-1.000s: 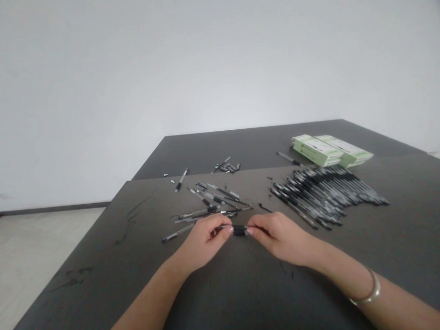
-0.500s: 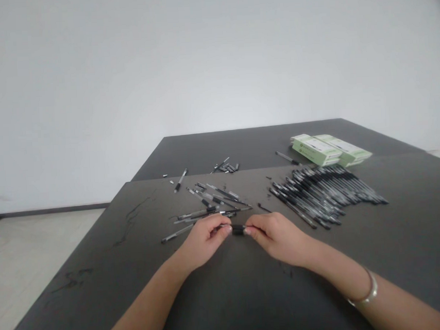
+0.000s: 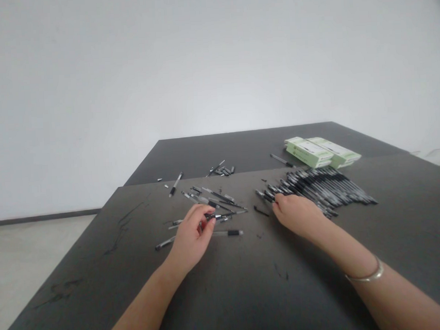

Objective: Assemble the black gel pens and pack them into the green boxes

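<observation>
My left hand (image 3: 190, 234) is closed over the left side of the table, thumb and forefinger pinching a small black-and-silver pen part (image 3: 211, 216). Just below its fingertips lies a clear pen with a black grip (image 3: 233, 233). Loose pens and refills (image 3: 221, 196) are scattered behind that hand. On the right, my right hand (image 3: 297, 211) is closed at the near left end of a dense row of pens (image 3: 323, 182). Its fingers are on a pen (image 3: 264, 195) at the edge of that row, and the hand covers most of it.
Two green-and-white boxes (image 3: 309, 152) sit behind the row, with a single pen (image 3: 281, 160) beside them. Small dark pen pieces (image 3: 223, 170) lie farther back, and another pen (image 3: 176, 184) is to their left. A black cap-like piece (image 3: 261, 211) lies mid-table.
My hands, together over a black grip before, have parted. The right moved right to the row of pens; the left shifted slightly left and up. The view has shifted a little.
</observation>
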Demonstrator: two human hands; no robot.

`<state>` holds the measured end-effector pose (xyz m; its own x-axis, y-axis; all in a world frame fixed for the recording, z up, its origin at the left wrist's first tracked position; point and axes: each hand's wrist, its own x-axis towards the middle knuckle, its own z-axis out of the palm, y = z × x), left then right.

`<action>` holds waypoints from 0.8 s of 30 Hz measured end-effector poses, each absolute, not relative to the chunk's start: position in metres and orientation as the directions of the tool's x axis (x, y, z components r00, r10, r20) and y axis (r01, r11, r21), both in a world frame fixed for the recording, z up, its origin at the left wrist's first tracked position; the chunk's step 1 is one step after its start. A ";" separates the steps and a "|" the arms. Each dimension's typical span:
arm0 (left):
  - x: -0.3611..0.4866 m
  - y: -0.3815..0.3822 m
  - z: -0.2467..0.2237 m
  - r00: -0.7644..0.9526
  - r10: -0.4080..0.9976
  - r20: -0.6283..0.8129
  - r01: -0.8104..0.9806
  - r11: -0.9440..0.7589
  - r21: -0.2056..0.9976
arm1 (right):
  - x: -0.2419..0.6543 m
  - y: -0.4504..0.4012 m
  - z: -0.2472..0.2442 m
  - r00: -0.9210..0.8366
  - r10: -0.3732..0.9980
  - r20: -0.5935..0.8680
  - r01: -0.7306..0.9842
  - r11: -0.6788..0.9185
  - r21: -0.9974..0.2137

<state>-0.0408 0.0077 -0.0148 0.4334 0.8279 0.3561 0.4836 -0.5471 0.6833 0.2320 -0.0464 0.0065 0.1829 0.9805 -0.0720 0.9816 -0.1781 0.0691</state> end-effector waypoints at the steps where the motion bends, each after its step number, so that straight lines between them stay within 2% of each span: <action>1: -0.040 0.007 -0.013 0.441 0.820 0.366 0.486 -0.561 0.670 | 0.232 -0.046 0.005 0.190 0.979 -0.072 0.980 -0.185 0.072; 8: -0.039 0.007 -0.012 0.480 0.777 0.407 0.458 -0.618 0.640 | 0.236 -0.045 0.001 0.203 0.976 -0.078 0.975 -0.194 0.109; 14: -0.038 0.002 -0.013 0.527 0.757 0.387 0.468 -0.638 0.611 | 0.235 -0.045 -0.001 0.200 0.977 -0.075 0.973 -0.189 0.133; 18: -0.037 -0.006 -0.011 0.633 0.700 0.329 0.474 -0.687 0.550 | 0.236 -0.044 0.007 0.173 0.983 -0.062 0.977 -0.163 0.140; 21: -0.035 -0.010 -0.011 0.701 0.665 0.257 0.504 -0.717 0.481 | 0.233 -0.032 0.021 0.100 0.995 0.007 0.988 -0.100 0.116; 24: -0.034 -0.012 -0.010 0.744 0.640 0.192 0.533 -0.742 0.407 | 0.223 -0.001 0.033 -0.091 0.993 0.082 0.996 0.088 0.031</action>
